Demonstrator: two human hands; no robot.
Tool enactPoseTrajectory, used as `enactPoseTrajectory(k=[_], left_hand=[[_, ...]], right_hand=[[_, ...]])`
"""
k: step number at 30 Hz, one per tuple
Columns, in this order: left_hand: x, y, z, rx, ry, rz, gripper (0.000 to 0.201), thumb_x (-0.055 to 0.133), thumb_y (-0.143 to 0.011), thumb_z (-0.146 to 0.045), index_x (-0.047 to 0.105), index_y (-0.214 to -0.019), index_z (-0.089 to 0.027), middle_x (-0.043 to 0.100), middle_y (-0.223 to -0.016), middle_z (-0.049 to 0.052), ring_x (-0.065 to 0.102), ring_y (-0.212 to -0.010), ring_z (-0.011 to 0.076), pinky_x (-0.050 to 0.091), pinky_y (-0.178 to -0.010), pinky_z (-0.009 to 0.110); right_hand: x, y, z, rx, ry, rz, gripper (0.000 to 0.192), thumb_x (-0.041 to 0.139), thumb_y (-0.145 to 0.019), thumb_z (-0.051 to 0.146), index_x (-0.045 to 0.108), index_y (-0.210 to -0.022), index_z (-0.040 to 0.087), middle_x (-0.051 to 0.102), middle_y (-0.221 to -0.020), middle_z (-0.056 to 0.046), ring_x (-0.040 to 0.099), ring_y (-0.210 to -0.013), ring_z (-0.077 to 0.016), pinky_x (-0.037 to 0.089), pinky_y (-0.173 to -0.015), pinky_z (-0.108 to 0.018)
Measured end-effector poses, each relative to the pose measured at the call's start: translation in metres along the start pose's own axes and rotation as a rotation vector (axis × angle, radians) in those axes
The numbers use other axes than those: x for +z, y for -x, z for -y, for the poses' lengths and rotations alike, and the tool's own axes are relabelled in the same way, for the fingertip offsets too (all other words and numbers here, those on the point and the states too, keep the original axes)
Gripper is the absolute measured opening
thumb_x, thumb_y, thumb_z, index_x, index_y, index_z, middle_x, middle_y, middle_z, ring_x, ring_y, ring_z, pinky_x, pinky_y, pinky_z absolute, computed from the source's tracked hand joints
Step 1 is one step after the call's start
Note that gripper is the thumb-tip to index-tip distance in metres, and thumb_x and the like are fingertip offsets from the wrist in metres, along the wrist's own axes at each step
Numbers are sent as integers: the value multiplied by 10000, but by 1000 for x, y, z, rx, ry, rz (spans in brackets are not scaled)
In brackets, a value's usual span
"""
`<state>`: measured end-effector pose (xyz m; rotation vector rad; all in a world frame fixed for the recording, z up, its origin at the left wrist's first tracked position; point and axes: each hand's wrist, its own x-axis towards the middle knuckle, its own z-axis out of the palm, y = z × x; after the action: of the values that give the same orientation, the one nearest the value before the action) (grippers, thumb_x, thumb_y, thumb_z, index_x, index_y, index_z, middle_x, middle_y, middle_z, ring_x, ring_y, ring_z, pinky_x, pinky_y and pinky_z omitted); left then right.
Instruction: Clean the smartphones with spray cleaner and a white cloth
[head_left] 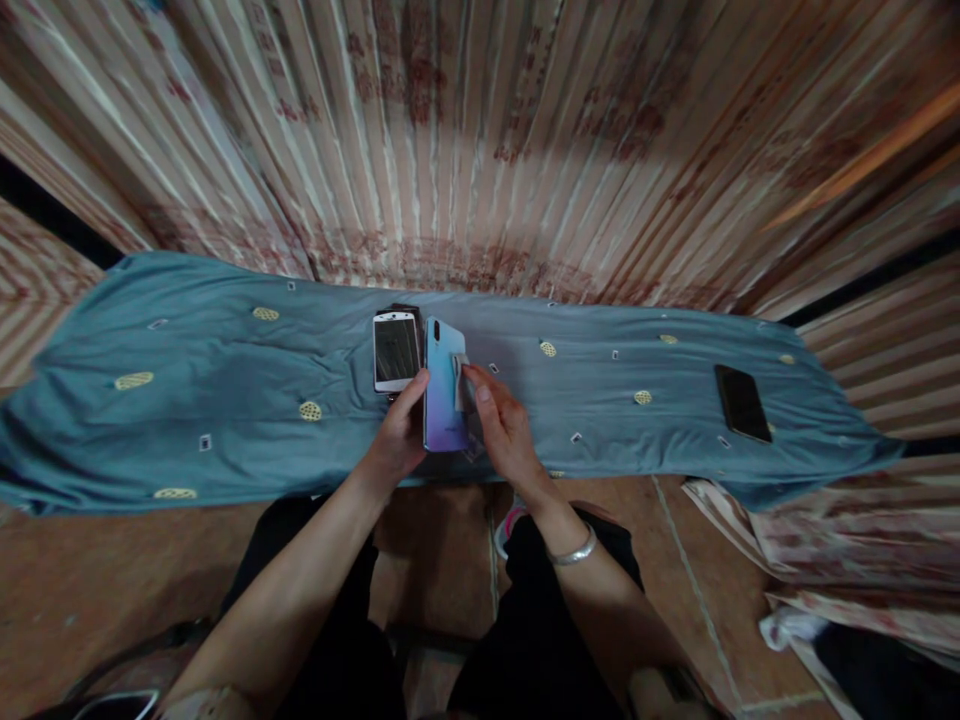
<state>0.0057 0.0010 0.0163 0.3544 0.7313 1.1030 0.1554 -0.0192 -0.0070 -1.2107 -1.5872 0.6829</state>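
Note:
In the middle of the head view, a blue-to-purple smartphone (pixel 442 400) is raised with its back and camera strip facing me. My left hand (pixel 399 432) is closed around its left edge, thumb on the side. My right hand (pixel 504 415) pinches a small greyish cloth (pixel 460 382) against the right part of the phone's back; the cloth's exact kind is hard to make out. Just left of the held phone, a white smartphone (pixel 396 350) lies screen up on top of a dark item (pixel 406 308) that is mostly hidden.
A teal cloth with yellow prints (pixel 225 380) covers the long, narrow table. Toward its right end lies a black smartphone (pixel 742 402). Pleated curtains (pixel 465 150) hang behind and at both sides. Below the front edge are my legs and the tiled floor (pixel 442 540).

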Motion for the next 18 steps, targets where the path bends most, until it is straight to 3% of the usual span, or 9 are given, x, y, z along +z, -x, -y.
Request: enactPoseTrajectory(k=[11,18], left_hand=[[2,-4,0,-33,37,-15,407,577,-1031,-367,762,-1288,-112,844,-1136,117,767,-1199,297,586,-1095,396],[6,-4,7,-33,56,-36,363,673,-977,-316,772,-1279,-142,840,-1151,90,771,-1178,282,584,-1090,363]], right_hand=[[-5,4,5,-84,98,15,642,325,-1112,643,742,-1392,243,742,-1431,-119,638,-1412,-273,489,-1228,-524],[-5,7,8,-127,134,27,588,351,-1115,605,692,-1455,268,685,-1514,-104,595,-1448,-271,460,-1249,-536]])
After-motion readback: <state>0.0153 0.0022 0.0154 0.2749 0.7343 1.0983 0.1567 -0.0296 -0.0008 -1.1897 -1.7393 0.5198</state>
